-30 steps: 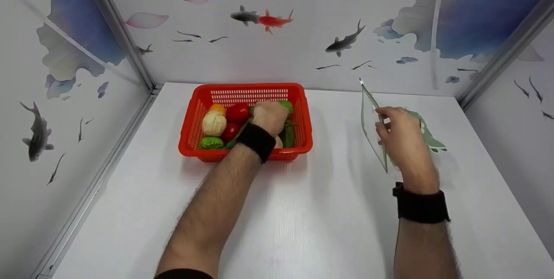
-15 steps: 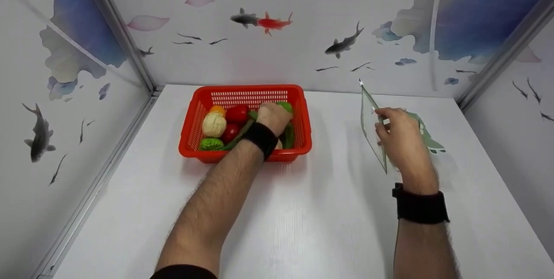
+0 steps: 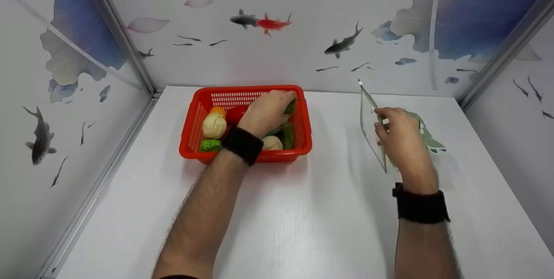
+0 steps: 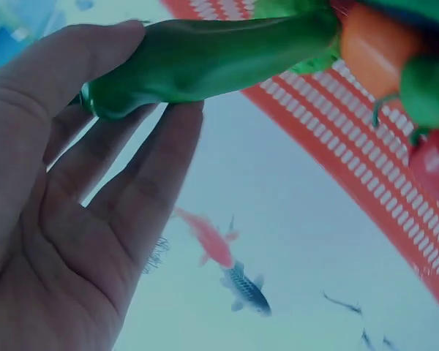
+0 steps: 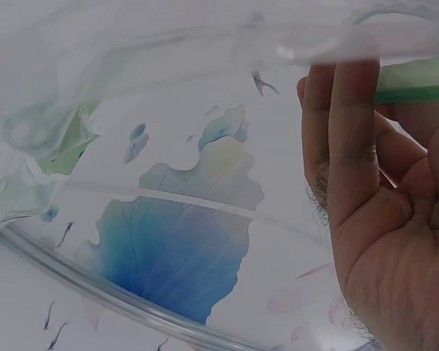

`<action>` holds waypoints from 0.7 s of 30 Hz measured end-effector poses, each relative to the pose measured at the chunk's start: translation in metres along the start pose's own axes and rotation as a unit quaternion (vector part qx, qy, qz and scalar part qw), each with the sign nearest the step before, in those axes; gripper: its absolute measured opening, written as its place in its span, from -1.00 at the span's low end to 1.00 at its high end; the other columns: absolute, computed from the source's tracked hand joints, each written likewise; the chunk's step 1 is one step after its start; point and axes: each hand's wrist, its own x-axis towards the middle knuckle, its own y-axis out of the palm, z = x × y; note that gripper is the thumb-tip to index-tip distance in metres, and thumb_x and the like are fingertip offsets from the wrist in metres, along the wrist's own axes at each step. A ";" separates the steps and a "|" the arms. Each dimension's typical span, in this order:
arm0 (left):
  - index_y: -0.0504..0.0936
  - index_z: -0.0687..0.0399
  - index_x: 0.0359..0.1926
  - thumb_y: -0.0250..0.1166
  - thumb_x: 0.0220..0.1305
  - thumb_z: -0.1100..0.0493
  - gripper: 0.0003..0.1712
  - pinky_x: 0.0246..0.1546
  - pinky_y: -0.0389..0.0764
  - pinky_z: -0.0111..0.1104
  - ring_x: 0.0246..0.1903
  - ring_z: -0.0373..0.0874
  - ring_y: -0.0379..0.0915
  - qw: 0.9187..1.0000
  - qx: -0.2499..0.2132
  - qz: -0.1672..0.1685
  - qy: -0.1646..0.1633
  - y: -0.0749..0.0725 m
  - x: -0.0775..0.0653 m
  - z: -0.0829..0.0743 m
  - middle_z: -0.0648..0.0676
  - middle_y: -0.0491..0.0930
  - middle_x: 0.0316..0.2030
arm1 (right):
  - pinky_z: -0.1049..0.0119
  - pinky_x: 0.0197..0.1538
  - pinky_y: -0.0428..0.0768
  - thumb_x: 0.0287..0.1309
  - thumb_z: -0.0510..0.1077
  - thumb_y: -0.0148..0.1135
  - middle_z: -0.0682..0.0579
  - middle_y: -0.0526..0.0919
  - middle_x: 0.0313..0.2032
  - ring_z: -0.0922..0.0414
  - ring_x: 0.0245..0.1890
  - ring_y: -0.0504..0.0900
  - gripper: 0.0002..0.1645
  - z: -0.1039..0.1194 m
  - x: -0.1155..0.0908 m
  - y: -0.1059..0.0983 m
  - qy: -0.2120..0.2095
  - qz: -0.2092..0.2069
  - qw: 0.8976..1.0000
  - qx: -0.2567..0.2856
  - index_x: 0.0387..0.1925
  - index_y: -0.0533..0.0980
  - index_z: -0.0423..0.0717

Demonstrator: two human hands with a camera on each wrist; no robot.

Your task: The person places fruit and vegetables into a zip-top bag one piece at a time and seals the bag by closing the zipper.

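Observation:
My left hand [image 3: 266,112] is over the right part of the red plastic basket [image 3: 242,157]. Between thumb and fingers it pinches a long, glossy green pepper [image 4: 212,58] by one end. In the head view only part of that pepper [image 3: 291,107] shows past the fingers. On the right, my right hand [image 3: 404,142] holds a clear plastic bag with a green print [image 3: 428,134] by its edge, and the bag's mouth gapes toward the left. The right wrist view shows the fingers at a green strip [image 5: 417,80] along the bag's edge.
In the basket lie a pale round vegetable [image 3: 214,125], an orange one [image 3: 218,111], a red one [image 3: 236,114], a bumpy green one [image 3: 210,145], another pale one [image 3: 272,142] and a green one [image 3: 288,135]. Fish-patterned walls [image 3: 303,32] enclose the white table [image 3: 303,218].
My left hand was reaching down into the basket. It has lifted and turned, and now the green pepper shows in its fingers. The right hand and bag have stayed in place.

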 end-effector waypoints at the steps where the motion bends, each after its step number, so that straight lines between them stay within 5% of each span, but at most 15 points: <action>1: 0.66 0.09 0.48 0.49 0.67 0.20 -0.52 0.44 0.82 -0.05 0.16 0.08 0.72 1.000 -0.029 -0.011 0.001 0.000 -0.002 0.000 0.19 0.82 0.22 | 0.46 -0.15 0.88 0.70 -0.40 0.20 -0.51 0.63 0.39 -0.45 0.31 0.82 -0.48 0.000 0.000 0.000 0.002 0.001 1.000 0.001 0.56 0.53 -0.46; 5: 0.63 0.09 0.55 0.46 0.67 0.25 -0.46 0.52 0.78 -0.05 0.29 0.06 0.69 0.987 -0.142 -0.072 -0.005 0.005 -0.013 -0.002 0.17 0.77 0.35 | 0.41 -0.12 0.91 0.71 -0.40 0.20 -0.50 0.63 0.38 -0.45 0.32 0.82 -0.48 0.002 0.000 0.001 0.005 0.004 1.000 0.003 0.56 0.53 -0.45; 8: 0.65 0.11 0.52 0.48 0.64 0.26 -0.47 0.49 0.80 -0.07 0.32 0.04 0.73 0.958 -0.241 -0.157 -0.022 0.016 -0.019 -0.008 0.16 0.78 0.37 | 0.48 -0.13 0.88 0.71 -0.40 0.19 -0.49 0.64 0.38 -0.44 0.32 0.82 -0.48 0.003 -0.001 0.002 0.005 0.005 1.000 0.006 0.56 0.53 -0.45; 10: 0.67 0.13 0.50 0.51 0.62 0.24 -0.47 0.46 0.83 -0.08 0.31 0.05 0.77 0.921 -0.320 -0.219 -0.037 0.026 -0.022 -0.013 0.17 0.79 0.36 | 0.55 -0.16 0.83 0.71 -0.41 0.19 -0.49 0.63 0.38 -0.44 0.32 0.83 -0.48 0.004 -0.001 0.003 0.004 0.005 1.000 0.008 0.55 0.53 -0.46; 12: 0.69 0.16 0.48 0.53 0.60 0.23 -0.48 0.45 0.83 -0.09 0.32 0.07 0.79 0.873 -0.404 -0.270 -0.045 0.036 -0.024 -0.020 0.19 0.79 0.35 | 0.59 -0.18 0.80 0.70 -0.41 0.19 -0.50 0.63 0.37 -0.44 0.32 0.83 -0.48 0.005 -0.001 0.003 0.006 0.005 1.000 0.008 0.56 0.53 -0.46; 14: 0.68 0.18 0.46 0.54 0.59 0.23 -0.48 0.49 0.81 -0.09 0.32 0.07 0.79 0.825 -0.476 -0.300 -0.052 0.046 -0.024 -0.027 0.19 0.78 0.35 | 0.56 -0.18 0.82 0.70 -0.41 0.19 -0.50 0.63 0.37 -0.44 0.31 0.83 -0.47 0.006 -0.001 0.004 0.006 0.005 1.000 0.004 0.56 0.52 -0.47; 16: 0.67 0.20 0.46 0.55 0.59 0.22 -0.47 0.53 0.78 -0.09 0.32 0.06 0.79 0.791 -0.526 -0.308 -0.056 0.054 -0.025 -0.035 0.20 0.76 0.35 | 0.49 -0.15 0.86 0.71 -0.40 0.19 -0.51 0.63 0.37 -0.45 0.31 0.83 -0.47 0.007 -0.001 0.005 0.005 0.006 1.000 0.001 0.56 0.52 -0.47; 18: 0.66 0.22 0.46 0.55 0.59 0.21 -0.46 0.54 0.78 -0.09 0.33 0.06 0.80 0.775 -0.551 -0.305 -0.056 0.059 -0.026 -0.042 0.21 0.76 0.34 | 0.46 -0.14 0.87 0.71 -0.40 0.20 -0.50 0.63 0.38 -0.44 0.31 0.83 -0.46 0.009 -0.001 0.007 0.005 0.010 1.000 0.001 0.57 0.51 -0.47; 21: 0.65 0.21 0.47 0.55 0.59 0.21 -0.46 0.52 0.79 -0.09 0.34 0.08 0.80 0.776 -0.558 -0.292 -0.046 0.063 -0.028 -0.055 0.21 0.75 0.36 | 0.40 -0.12 0.89 0.71 -0.40 0.20 -0.49 0.62 0.40 -0.44 0.31 0.83 -0.46 0.012 -0.002 0.010 0.003 0.018 1.000 0.002 0.58 0.50 -0.47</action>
